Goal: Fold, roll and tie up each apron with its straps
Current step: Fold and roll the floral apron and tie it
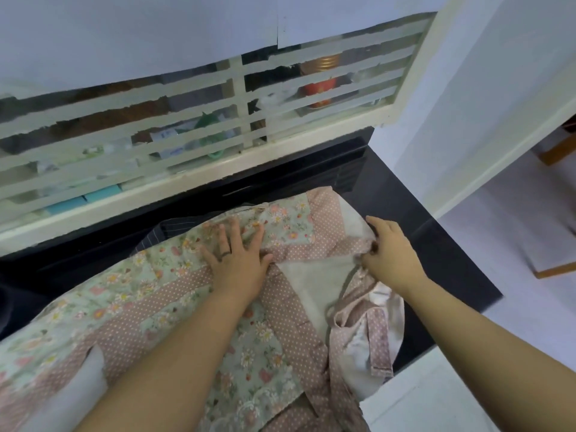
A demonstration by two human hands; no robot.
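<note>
A floral patchwork apron [149,294], pale green flower panels crossed by pink bands with white dots, lies spread out with a black desk [420,232] under it. Its right part is turned over, so the plain white lining [314,285] faces up.

The left hand [240,260] lies flat on the middle of the apron, palm down. Its fingers [234,232] are straight and spread, pressing the cloth and gripping nothing; one of them wears a dark ring [225,254].

The right hand [389,254] is at the apron's right edge, next to the white lining. Its fingers [372,244] are curled in and hold a bunched bit of the pink dotted fabric. Whether that bunch is the hem or the root of a strap cannot be told.

Below that hand, at the apron's near right corner, a pink dotted strap [378,341] lies loose in a crumpled heap.

A dark pinstriped cloth [156,236] pokes out from under the apron's far edge. Beyond the apron a cream window grille [187,132] with slats runs across, and a red container [319,88] shows behind it.
</note>
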